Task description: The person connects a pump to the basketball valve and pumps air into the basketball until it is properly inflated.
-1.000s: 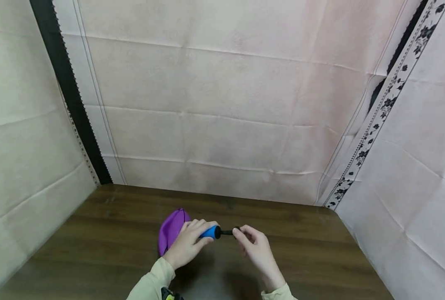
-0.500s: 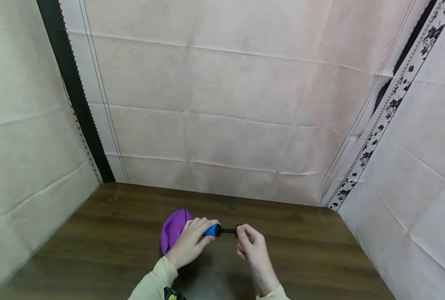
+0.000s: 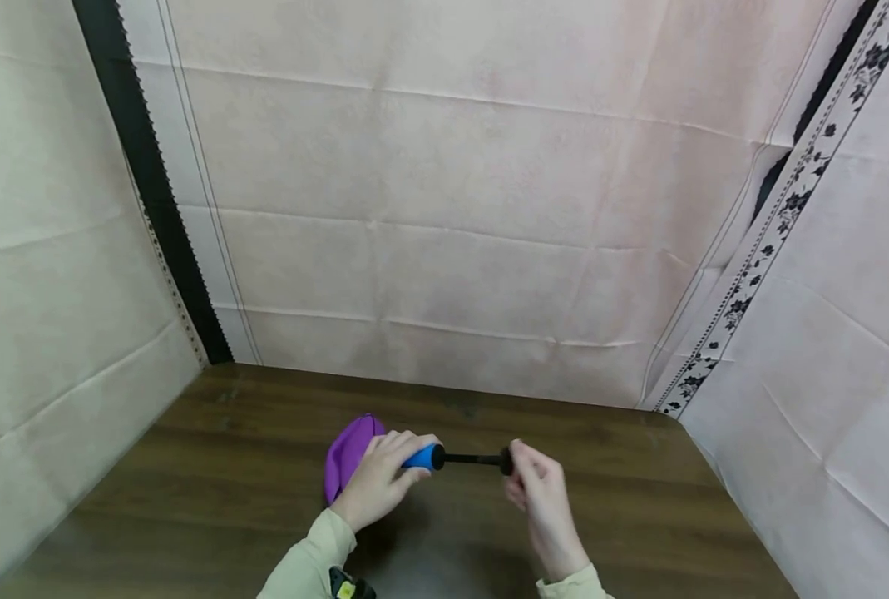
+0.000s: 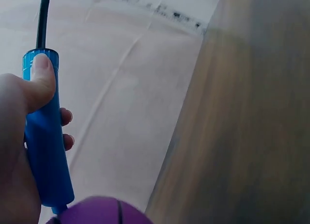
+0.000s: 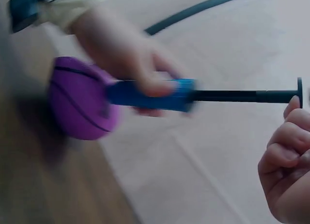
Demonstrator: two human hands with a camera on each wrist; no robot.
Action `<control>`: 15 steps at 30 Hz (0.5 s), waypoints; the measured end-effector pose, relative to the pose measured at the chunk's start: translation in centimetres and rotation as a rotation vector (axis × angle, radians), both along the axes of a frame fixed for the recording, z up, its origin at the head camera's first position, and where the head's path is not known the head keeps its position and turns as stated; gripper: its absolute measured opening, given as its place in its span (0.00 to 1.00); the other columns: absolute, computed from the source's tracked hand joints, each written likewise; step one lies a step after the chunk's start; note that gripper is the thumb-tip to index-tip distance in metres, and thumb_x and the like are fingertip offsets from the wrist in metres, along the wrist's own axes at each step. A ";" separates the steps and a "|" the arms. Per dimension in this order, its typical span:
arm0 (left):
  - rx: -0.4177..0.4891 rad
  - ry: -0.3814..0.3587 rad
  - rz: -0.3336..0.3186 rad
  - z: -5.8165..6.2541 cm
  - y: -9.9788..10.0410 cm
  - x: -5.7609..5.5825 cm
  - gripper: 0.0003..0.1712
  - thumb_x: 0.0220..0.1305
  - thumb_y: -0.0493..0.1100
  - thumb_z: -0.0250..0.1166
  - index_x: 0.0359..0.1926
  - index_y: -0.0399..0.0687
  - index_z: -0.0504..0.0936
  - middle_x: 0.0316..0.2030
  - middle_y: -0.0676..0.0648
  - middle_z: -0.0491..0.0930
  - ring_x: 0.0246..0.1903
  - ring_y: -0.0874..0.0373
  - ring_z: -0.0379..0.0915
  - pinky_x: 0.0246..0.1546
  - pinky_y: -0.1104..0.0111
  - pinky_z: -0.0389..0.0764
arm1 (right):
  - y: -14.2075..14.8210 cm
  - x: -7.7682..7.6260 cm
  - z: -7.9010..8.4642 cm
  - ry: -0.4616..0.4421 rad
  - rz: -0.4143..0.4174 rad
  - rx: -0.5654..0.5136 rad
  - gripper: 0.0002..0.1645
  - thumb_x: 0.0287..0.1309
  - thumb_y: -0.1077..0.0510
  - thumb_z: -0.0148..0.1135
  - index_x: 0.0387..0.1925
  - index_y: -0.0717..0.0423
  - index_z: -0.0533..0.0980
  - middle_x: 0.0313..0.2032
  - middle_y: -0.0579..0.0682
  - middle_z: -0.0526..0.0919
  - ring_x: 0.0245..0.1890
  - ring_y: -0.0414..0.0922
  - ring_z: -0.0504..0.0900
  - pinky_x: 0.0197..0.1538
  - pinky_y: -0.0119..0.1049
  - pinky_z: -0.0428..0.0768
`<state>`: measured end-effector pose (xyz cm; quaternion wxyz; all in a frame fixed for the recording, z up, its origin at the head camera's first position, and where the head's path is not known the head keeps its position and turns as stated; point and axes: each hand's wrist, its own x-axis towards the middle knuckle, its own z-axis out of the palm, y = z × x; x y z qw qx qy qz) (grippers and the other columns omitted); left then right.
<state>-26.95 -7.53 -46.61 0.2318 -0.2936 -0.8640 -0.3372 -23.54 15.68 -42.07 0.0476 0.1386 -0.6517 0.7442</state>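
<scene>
A blue hand pump (image 4: 46, 151) with a black plunger rod (image 5: 227, 96) lies level in the air. My left hand (image 3: 380, 481) grips its barrel, thumb along the side near the rod end. The pump's other end meets a purple ball (image 5: 82, 100) with black lines, which looks partly collapsed and dented in the head view. My right hand (image 3: 545, 503) pinches the round black handle (image 3: 506, 461) at the end of the rod, which is drawn well out of the barrel.
Under the hands is a brown wooden table (image 3: 264, 433). Pale cloth walls (image 3: 429, 208) enclose it at the back and both sides, with a floral border (image 3: 758, 258) at the right corner. A dark watch-like band (image 3: 350, 584) sits on the left wrist.
My right hand has moved to the right with the handle, so more of the black rod shows. The left hand, pump barrel and ball have stayed nearly in place.
</scene>
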 end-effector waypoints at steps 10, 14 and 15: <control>0.049 -0.026 -0.081 0.8 1.2 0.6 0.24 0.61 0.49 0.66 0.58 0.69 0.75 0.44 0.62 0.81 0.45 0.66 0.72 0.48 0.63 0.66 | -0.4 0.1 0.3 0.031 0.086 -0.022 0.20 0.73 0.57 0.47 0.20 0.51 0.65 0.12 0.40 0.53 0.10 0.35 0.51 0.17 0.32 0.46; 0.020 0.027 -0.082 0.9 1.8 1.1 0.23 0.60 0.50 0.66 0.58 0.65 0.77 0.43 0.61 0.81 0.42 0.66 0.72 0.46 0.65 0.67 | -2.0 -0.4 -1.1 -0.101 0.085 0.046 0.20 0.72 0.52 0.50 0.21 0.50 0.68 0.12 0.38 0.58 0.10 0.32 0.56 0.17 0.27 0.53; 0.007 0.036 -0.082 0.8 1.8 1.1 0.23 0.60 0.50 0.66 0.57 0.64 0.77 0.44 0.61 0.81 0.43 0.66 0.72 0.47 0.64 0.67 | -2.2 -0.4 -1.4 -0.122 0.081 0.056 0.20 0.72 0.52 0.50 0.22 0.51 0.68 0.12 0.38 0.58 0.10 0.32 0.56 0.18 0.27 0.54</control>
